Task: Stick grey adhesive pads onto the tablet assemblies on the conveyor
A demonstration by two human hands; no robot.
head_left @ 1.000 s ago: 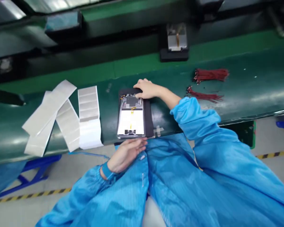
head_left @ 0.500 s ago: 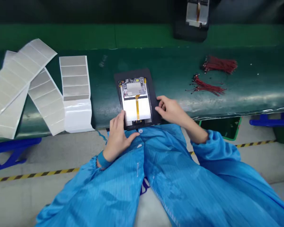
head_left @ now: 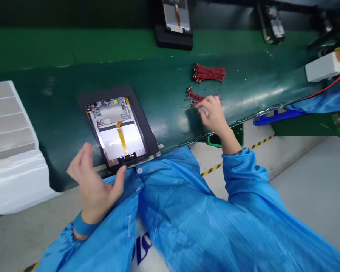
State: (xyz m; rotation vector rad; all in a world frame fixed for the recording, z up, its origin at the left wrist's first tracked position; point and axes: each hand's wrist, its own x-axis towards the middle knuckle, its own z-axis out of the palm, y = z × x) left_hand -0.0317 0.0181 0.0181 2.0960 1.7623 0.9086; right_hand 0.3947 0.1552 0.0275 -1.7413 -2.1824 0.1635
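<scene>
On glossy green belt (head_left: 164, 75) | right hand (head_left: 214, 115) pinching grey piece (head_left: 204, 111) near red wires (head_left: 208, 73) | left hand (head_left: 95, 181) open

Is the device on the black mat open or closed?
Open: the device lies with its circuit board and gold ribbon uncovered.

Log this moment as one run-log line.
left hand: open, by tablet assembly | right hand: holding small grey item, by red wire bundle
</scene>
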